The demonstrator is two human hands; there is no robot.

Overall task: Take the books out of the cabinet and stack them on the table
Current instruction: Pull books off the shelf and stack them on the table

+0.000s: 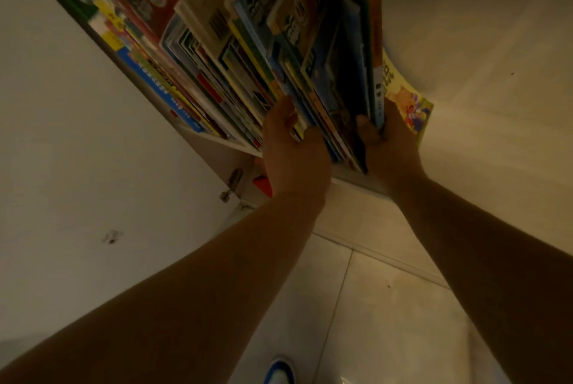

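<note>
Both hands reach into the cabinet (217, 138) and clamp a bunch of books (335, 79) between them. The left hand (294, 151) presses the bunch's left side, its thumb across the page edges; the right hand (389, 141) grips the right side. Left of the bunch, more books (173, 52) lean in a row. A yellow book (409, 101) lies right of the bunch. Below the cabinet, a shoe (280, 371) stands on the tiled floor (387, 306).

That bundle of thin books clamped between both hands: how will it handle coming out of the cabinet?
The bundle of thin books looks like many slim, glossy volumes, so inner ones may slip or fan out. Left hand and right hand squeeze only its near edge, so the far end probably sags. It is likely heavy.
</note>
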